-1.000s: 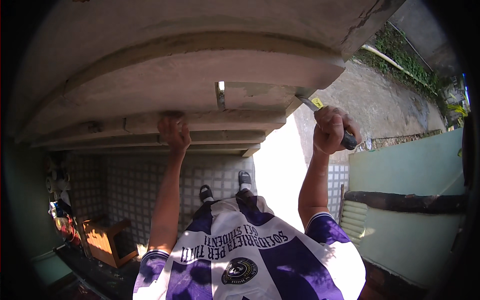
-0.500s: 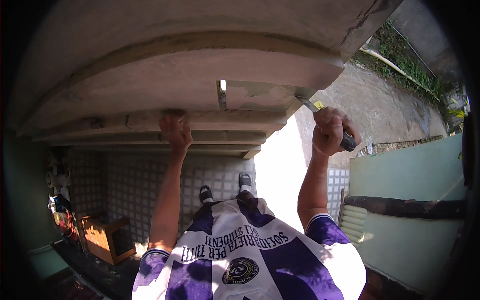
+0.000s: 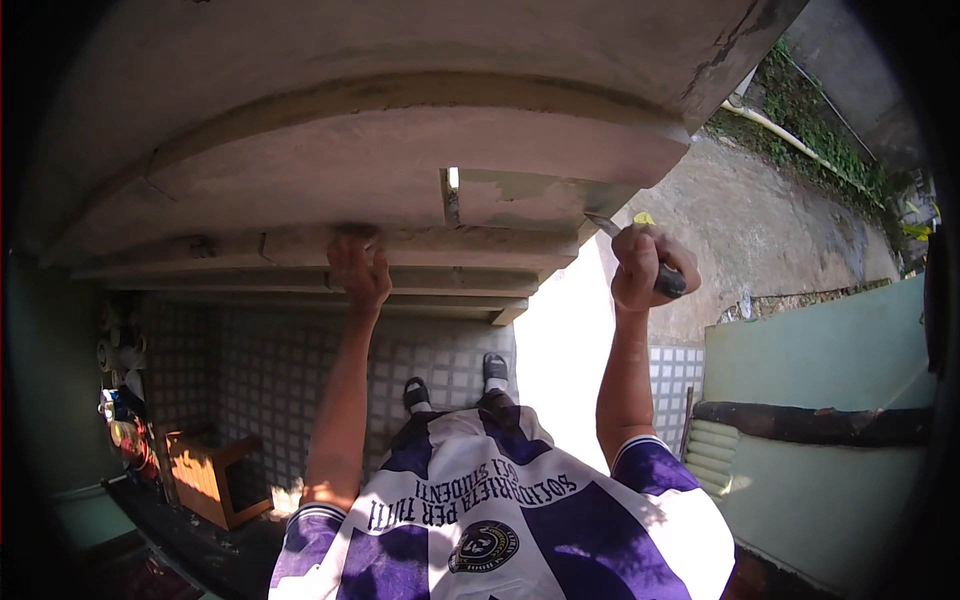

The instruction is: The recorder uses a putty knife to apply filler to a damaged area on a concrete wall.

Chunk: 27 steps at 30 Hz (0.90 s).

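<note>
My right hand (image 3: 650,265) is closed around the dark handle of a scraper (image 3: 603,225), which looks like a putty knife. Its metal blade reaches left to the right end of the concrete ledge (image 3: 480,242). A small yellow patch (image 3: 643,217) shows just beyond my knuckles; what it is I cannot make out. To the left, my left hand (image 3: 360,272) has its fingers bent over the same ledge. A dark blurred patch (image 3: 357,231) lies at those fingertips. Between the hands, the surface has a narrow slot (image 3: 451,196) with light coming through and a greyer, uneven area (image 3: 530,198) beside it.
More ledges (image 3: 420,281) run below the first, above a tiled floor (image 3: 290,370) where my feet stand in sandals. A wooden stool (image 3: 215,478) stands at lower left. Right are a pale green wall (image 3: 810,350), a dark horizontal beam (image 3: 820,422) and rough concrete ground (image 3: 770,230).
My right hand has shifted slightly left and down, bringing the scraper blade lower along the ledge's end. The left hand keeps its place on the ledge, while the whole view has drifted slightly.
</note>
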Each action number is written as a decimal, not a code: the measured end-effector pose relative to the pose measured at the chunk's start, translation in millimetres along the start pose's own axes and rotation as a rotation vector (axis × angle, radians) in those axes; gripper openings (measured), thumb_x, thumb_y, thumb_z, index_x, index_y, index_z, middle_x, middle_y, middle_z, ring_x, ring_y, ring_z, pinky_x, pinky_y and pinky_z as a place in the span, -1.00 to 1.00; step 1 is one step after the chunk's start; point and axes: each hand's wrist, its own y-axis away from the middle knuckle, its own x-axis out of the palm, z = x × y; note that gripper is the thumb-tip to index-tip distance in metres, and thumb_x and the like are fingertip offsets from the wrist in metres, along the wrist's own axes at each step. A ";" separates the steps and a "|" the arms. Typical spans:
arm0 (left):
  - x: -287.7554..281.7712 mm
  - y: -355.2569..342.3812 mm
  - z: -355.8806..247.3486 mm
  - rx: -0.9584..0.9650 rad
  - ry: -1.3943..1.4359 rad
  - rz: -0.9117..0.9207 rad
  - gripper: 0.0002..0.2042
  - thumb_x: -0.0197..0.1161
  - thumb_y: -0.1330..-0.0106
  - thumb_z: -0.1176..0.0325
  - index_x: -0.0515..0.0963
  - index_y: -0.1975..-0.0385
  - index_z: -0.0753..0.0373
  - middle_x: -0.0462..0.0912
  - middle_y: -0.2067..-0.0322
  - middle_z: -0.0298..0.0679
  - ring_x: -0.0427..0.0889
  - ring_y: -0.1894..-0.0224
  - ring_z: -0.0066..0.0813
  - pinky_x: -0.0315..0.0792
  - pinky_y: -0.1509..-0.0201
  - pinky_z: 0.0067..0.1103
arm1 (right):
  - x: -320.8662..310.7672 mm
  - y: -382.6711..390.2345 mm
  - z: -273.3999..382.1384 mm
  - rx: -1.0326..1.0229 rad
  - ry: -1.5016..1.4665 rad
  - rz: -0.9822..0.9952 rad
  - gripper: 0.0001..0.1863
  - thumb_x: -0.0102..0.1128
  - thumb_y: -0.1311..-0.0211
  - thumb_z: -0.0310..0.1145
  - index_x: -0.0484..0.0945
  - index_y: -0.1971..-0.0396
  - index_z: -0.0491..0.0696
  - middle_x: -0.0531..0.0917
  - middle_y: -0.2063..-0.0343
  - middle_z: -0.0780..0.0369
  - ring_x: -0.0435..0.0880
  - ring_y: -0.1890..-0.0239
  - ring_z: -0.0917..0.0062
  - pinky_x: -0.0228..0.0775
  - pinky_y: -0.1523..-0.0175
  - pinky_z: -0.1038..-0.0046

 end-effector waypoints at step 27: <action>1.7 7.4 0.7 -0.010 -0.044 -0.009 -0.72 0.06 -0.31 0.13 0.52 0.24 0.22 0.46 0.26 -0.09 0.37 0.17 -0.02 0.22 0.08 -0.20 | -10.7 -6.1 10.5 -0.094 -0.212 0.003 -0.73 0.07 -0.16 -0.54 0.18 0.64 -0.14 0.39 0.86 0.22 0.35 0.83 0.57 0.25 0.71 0.53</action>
